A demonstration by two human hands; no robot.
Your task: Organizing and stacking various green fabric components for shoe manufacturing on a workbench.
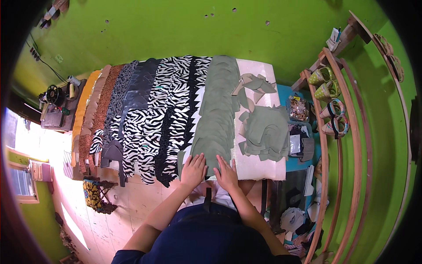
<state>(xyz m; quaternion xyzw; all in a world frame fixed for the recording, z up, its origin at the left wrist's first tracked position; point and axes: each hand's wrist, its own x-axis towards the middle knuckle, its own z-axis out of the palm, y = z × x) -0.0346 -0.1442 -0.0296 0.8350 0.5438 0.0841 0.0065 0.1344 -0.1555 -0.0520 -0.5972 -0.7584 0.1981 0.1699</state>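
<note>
A long row of overlapping grey-green cut pieces (215,121) runs from the far side of the table to its near edge. My left hand (194,172) lies flat on the near end of that row, fingers stretched out. Beside it my right hand (226,174) rests on the same end, its fingers extended too. A small gap parts the two hands, with grey-green material showing between them. To the right sits a loose pile of similar grey-green pieces (266,132). Farther back are a few more folded or curled pieces (257,84).
Zebra-patterned pieces (154,114) and rows of black, brown and yellow ones cover the table's left. The white tabletop (263,169) shows at right. A wooden rack (357,176) holding shoes (327,90) stands on the right, near a bin of small parts (299,108). A sewing machine (53,94) is far left.
</note>
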